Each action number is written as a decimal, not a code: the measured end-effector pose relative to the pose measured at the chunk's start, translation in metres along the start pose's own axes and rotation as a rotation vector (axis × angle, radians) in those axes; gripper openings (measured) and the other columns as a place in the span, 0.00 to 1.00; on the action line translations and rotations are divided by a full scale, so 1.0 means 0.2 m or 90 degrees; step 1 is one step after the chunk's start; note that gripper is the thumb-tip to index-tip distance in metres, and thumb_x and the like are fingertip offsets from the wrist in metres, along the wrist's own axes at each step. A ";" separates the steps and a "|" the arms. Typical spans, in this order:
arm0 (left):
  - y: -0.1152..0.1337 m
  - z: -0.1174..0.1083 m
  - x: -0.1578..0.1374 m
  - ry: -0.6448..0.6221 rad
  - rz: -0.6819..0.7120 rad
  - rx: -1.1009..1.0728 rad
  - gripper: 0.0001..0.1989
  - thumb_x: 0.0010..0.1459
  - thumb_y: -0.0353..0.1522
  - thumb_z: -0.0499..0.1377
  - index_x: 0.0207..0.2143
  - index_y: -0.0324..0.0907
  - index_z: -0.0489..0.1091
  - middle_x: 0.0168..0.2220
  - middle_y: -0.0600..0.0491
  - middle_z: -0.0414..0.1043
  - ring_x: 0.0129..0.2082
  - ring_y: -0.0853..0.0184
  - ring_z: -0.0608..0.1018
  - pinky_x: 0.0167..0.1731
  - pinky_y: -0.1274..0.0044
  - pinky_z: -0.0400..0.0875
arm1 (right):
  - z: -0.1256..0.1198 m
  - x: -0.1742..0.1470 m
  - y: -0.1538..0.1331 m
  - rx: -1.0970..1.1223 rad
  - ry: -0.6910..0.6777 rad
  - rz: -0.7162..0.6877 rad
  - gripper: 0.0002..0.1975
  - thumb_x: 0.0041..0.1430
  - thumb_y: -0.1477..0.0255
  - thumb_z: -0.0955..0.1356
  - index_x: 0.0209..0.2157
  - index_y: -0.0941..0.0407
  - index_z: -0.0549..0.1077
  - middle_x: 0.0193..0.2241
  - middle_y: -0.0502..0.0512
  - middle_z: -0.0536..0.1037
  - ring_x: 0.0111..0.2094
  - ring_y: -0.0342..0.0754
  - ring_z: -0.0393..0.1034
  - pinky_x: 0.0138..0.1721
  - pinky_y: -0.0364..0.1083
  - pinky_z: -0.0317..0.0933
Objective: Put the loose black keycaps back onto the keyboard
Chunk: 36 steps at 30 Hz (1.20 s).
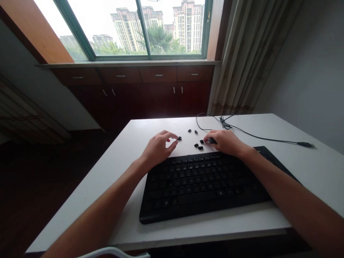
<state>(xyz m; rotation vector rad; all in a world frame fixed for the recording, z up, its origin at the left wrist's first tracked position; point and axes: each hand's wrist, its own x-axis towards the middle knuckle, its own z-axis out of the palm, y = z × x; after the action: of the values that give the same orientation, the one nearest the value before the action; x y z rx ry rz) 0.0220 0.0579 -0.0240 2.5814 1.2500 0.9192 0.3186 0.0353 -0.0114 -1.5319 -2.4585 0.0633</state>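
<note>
Beyond the left part of a black keyboard [197, 196], my left hand [159, 146] has thumb and index finger closed at a small black keycap [180, 138]. My right hand [224, 142] is over the keyboard's far edge, its fingers wrapped round what looks like a small screwdriver [212, 141] with a dark handle. The tool's thin tip points left, close to a loose keycap [202, 142]; I cannot tell whether they touch. More loose black keycaps [196, 145] lie between my hands. Some keyboard positions look bare of keys. My right forearm hides the keyboard's right part.
The white table [88, 195] carries everything. A black cable [258, 135] runs from a tied bundle at the back to a plug [305, 144] on the right. Behind stand dark red cabinets [150, 96] under a window. A pale curved object [113, 251] is at the bottom edge.
</note>
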 end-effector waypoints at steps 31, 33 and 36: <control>0.31 0.01 -0.03 0.188 0.163 -0.210 0.09 0.57 0.30 0.67 0.42 0.45 0.77 0.38 0.52 0.77 0.37 0.69 0.76 0.29 0.78 0.73 | -0.06 -0.08 -0.31 0.837 -0.020 0.095 0.18 0.59 0.58 0.72 0.45 0.56 0.73 0.19 0.44 0.65 0.20 0.39 0.57 0.19 0.40 0.49; 0.31 0.01 -0.03 0.186 0.161 -0.212 0.09 0.57 0.30 0.67 0.42 0.45 0.77 0.38 0.52 0.77 0.37 0.68 0.76 0.28 0.78 0.73 | -0.06 -0.08 -0.31 0.828 -0.021 0.089 0.18 0.60 0.58 0.71 0.45 0.56 0.73 0.19 0.44 0.65 0.20 0.38 0.57 0.19 0.40 0.49; 0.31 0.01 -0.03 0.184 0.160 -0.216 0.09 0.58 0.30 0.66 0.42 0.45 0.77 0.38 0.52 0.77 0.37 0.68 0.76 0.28 0.78 0.73 | -0.06 -0.08 -0.31 0.826 -0.028 0.088 0.18 0.61 0.58 0.71 0.45 0.56 0.73 0.19 0.44 0.66 0.20 0.38 0.57 0.19 0.40 0.49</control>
<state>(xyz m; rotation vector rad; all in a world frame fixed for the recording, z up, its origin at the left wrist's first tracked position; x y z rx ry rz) 0.0624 0.0130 -0.0068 2.4243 0.7423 1.4545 0.2744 -0.0077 0.0074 -1.0076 -1.5841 1.3799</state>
